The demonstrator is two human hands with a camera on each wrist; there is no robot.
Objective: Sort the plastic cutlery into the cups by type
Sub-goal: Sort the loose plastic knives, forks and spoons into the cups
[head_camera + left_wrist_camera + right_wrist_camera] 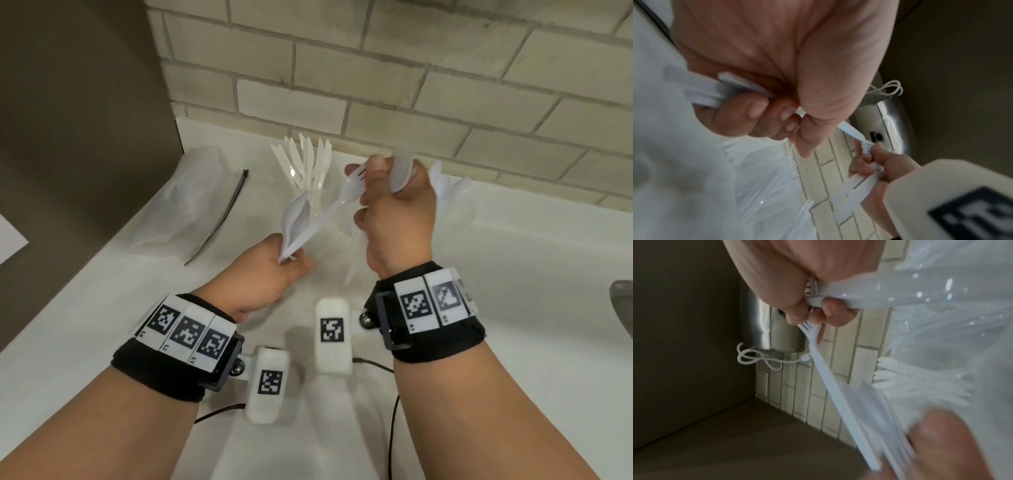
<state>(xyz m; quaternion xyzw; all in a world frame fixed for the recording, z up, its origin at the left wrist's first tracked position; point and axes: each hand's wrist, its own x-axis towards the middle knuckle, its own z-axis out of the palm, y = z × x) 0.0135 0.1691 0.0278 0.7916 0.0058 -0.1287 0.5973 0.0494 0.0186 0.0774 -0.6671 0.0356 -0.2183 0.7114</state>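
Observation:
My left hand (pixel 289 262) grips a bundle of white plastic cutlery (pixel 295 219) by the handles, spoon bowls pointing up. One white fork (pixel 337 202) sticks out of that bundle toward my right hand (pixel 363 178), which pinches its tines (pixel 807 326) between thumb and finger. The right hand also holds several other white pieces (pixel 400 171) in its curled fingers. Behind the hands, a clear cup (pixel 317 192) holds upright knives (pixel 305 161). A second clear cup (pixel 459 202) with white cutlery stands to the right, partly hidden by my right hand.
A crumpled clear plastic bag (pixel 191 198) and a black zip tie (pixel 233 202) lie on the white counter (pixel 513 274) at left. A brown panel (pixel 78 120) bounds the left side, a brick wall (pixel 411 85) the back. A grey object (pixel 621 301) shows at the right edge.

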